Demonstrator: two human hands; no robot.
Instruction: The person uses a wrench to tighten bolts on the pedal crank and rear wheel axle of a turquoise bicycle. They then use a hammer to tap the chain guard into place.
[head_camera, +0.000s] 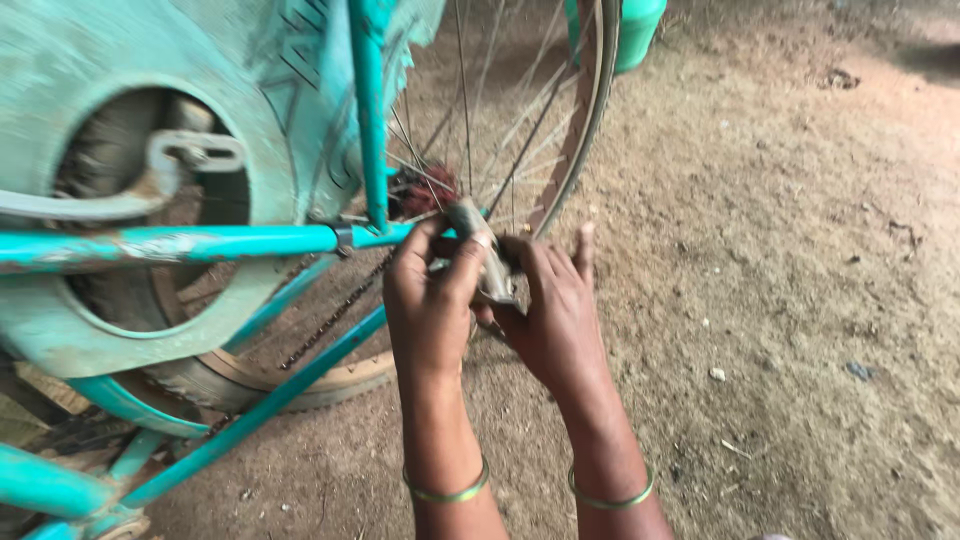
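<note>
**Both hands on a metal part at the bicycle's rear axle**

At the rear axle of a turquoise bicycle, a small grey metal part sits pinched between two bare hands. It lies just beside the rusty hub, where the frame tubes meet. The left hand closes its fingers and thumb around the upper end of the part; the right hand cups it from the other side, fingers curled on the lower end, thumb raised. Each wrist wears a thin green bangle.

A chain runs down and left from the hub. The spoked wheel rises behind the hands, and a pale green chain cover fills the upper left.

Below lies bare sandy ground, brown and dry, scattered with pebbles and bits of straw.

What kind of part the hands hold is hard to make out, since fingers cover much of it and the frame is blurred. The bicycle is cut off at the top and left edges, and a green object at the top edge is only partly seen.
</note>
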